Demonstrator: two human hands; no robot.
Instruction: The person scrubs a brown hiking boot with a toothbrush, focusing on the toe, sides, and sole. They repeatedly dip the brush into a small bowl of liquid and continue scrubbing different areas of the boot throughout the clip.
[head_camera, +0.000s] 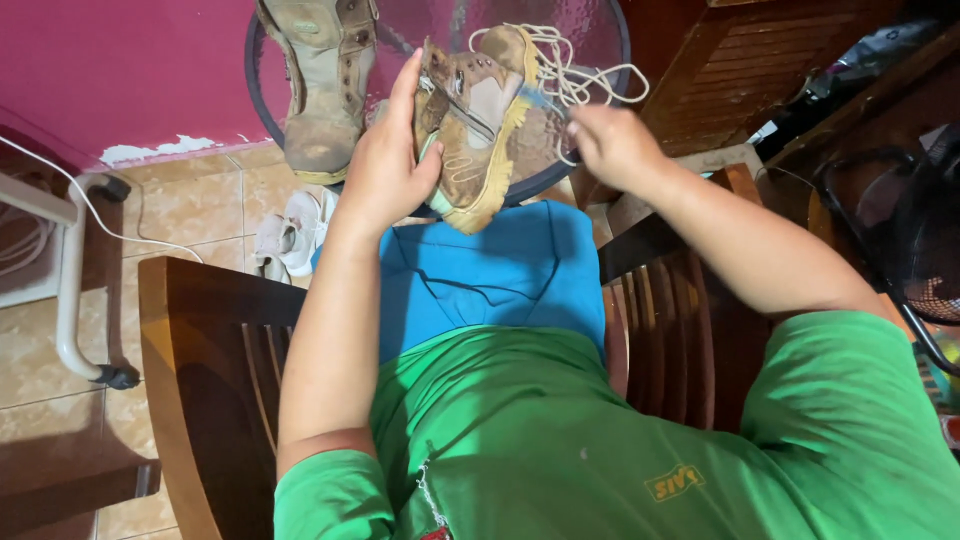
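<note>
Gripping boot, left hand; right hand seemingly pinching laces.

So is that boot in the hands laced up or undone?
Undone. The boot is held in the left hand, its cream laces trailing loose over the glass table by the right hand.

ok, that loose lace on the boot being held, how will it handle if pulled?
The lace loops slackly over the glass table, so it is probably floppy and light. It trails from the brown boot in the left hand, so it may snag. The right hand seems to pinch something at the boot.
</note>
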